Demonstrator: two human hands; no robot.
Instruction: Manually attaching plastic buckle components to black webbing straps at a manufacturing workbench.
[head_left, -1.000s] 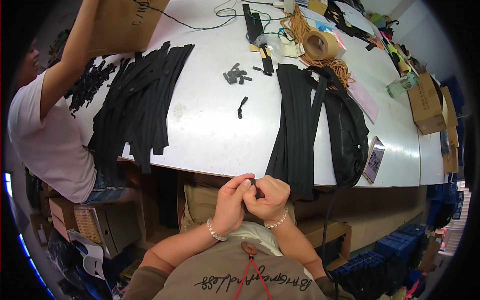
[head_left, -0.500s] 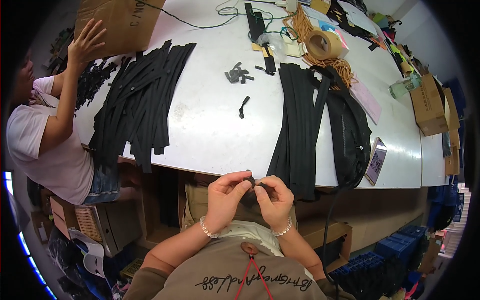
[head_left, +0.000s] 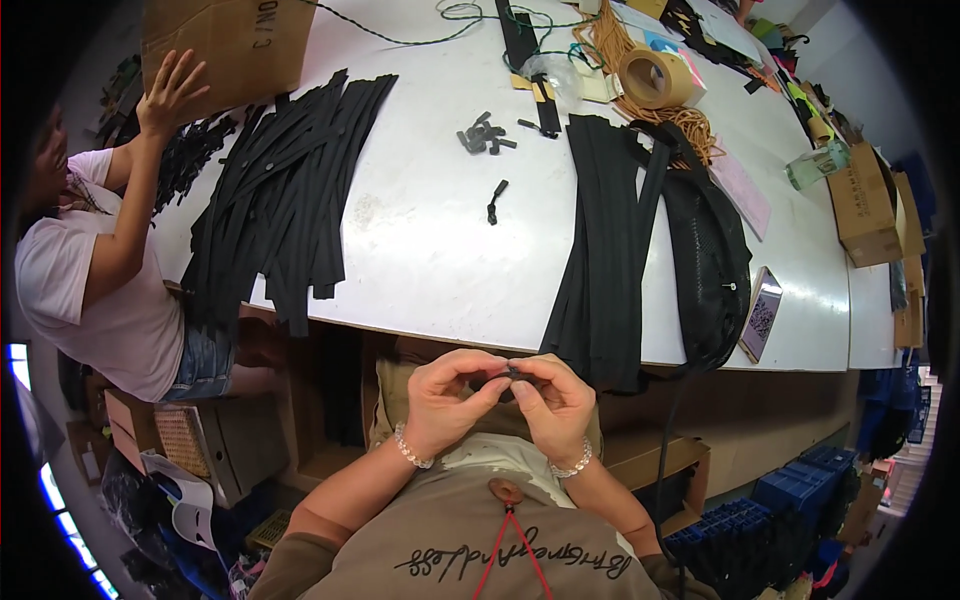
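Note:
My left hand (head_left: 447, 392) and my right hand (head_left: 553, 402) meet in front of my body, just off the table's near edge. Thumbs and fingertips of both pinch a small black piece (head_left: 513, 374) between them; the fingers cover most of it, so its exact kind is hard to make out. On the white table (head_left: 430, 260) ahead lies a black cord pull (head_left: 495, 203) with a knotted loop. Beyond it sits a small pile of short dark-grey cord ends (head_left: 485, 136). Long black strips (head_left: 605, 250) lie to the right of these, their near ends hanging over the edge.
A black bag (head_left: 703, 270) and a phone (head_left: 762, 315) lie at the right. Behind them are a tape roll (head_left: 655, 78) and orange cord (head_left: 690, 130). More black strips (head_left: 290, 190) spread at left, where a co-worker (head_left: 90, 270) holds a cardboard box (head_left: 225, 50).
My fingers have shifted around the small black piece, and the right fingertips now sit closer to the left. The view has tilted slightly. The co-worker still holds the box.

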